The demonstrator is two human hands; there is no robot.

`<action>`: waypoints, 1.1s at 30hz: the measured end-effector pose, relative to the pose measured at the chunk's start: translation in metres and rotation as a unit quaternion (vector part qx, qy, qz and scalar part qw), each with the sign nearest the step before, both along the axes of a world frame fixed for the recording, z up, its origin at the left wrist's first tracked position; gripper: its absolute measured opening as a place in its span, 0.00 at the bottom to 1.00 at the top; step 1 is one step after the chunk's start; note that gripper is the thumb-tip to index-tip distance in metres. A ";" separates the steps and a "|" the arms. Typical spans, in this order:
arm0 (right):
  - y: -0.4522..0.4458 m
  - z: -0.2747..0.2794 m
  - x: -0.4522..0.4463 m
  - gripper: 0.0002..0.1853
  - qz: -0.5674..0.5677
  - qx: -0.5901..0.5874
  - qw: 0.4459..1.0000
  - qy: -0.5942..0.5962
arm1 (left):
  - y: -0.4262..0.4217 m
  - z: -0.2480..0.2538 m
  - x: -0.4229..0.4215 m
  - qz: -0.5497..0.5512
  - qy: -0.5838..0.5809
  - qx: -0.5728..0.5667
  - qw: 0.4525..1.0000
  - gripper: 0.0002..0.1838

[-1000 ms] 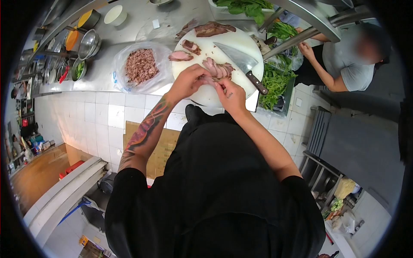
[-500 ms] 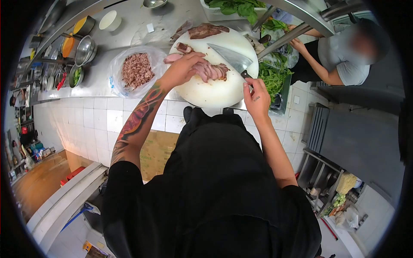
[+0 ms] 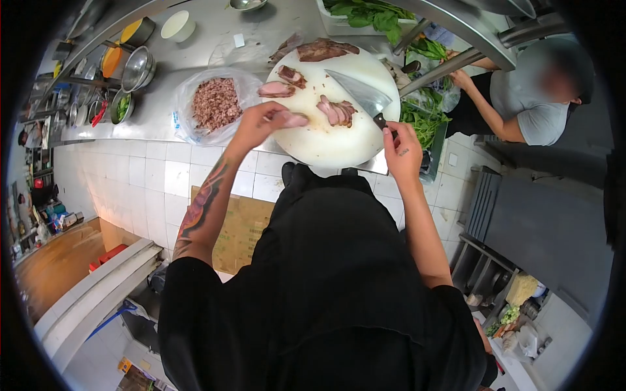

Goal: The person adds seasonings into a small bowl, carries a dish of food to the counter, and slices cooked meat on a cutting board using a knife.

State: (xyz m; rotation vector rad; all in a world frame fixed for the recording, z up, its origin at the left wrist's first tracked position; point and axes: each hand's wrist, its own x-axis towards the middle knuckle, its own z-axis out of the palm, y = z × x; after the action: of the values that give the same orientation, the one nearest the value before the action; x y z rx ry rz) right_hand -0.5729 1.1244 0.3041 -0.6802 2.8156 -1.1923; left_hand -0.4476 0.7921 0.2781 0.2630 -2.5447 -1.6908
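My left hand (image 3: 259,122) is closed on some meat slices (image 3: 293,119) at the left part of the round white cutting board (image 3: 326,146). My right hand (image 3: 402,146) has its fingers round the dark handle of the cleaver (image 3: 362,92), whose blade lies flat on the board's right side. Between my hands sits a small group of sliced meat (image 3: 337,112). Further back on the board are a cut piece of meat (image 3: 276,89), a darker chunk (image 3: 291,75) and a long browned piece (image 3: 327,49) at the far edge.
A plastic bag of chopped meat (image 3: 216,103) stands left of the board. Metal bowls (image 3: 138,68) and a white bowl (image 3: 178,27) are further left. Leafy greens (image 3: 420,122) and a metal post (image 3: 450,64) are at the right, where a co-worker (image 3: 531,91) stands.
My left hand has moved left and towards me with some slices, away from the rest. My right hand went from the meat to the cleaver's handle.
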 end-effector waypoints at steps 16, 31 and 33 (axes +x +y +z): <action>0.002 -0.016 -0.013 0.23 0.033 0.130 0.990 0.040 | 0.056 -0.003 -0.072 -0.144 0.133 -0.270 0.943 0.26; 0.004 -0.017 -0.009 0.25 0.039 0.131 0.991 0.011 | 0.054 -0.003 -0.074 -0.153 0.171 -0.241 0.943 0.28; 0.000 -0.013 -0.009 0.25 0.031 0.130 0.991 0.006 | 0.054 -0.007 -0.073 -0.145 0.173 -0.233 0.946 0.29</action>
State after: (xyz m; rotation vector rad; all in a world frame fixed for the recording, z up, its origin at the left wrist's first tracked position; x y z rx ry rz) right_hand -0.5817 1.1244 0.2906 -0.7491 2.8624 -0.7930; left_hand -0.5204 0.8459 0.2710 -0.4193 -2.6856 -1.0185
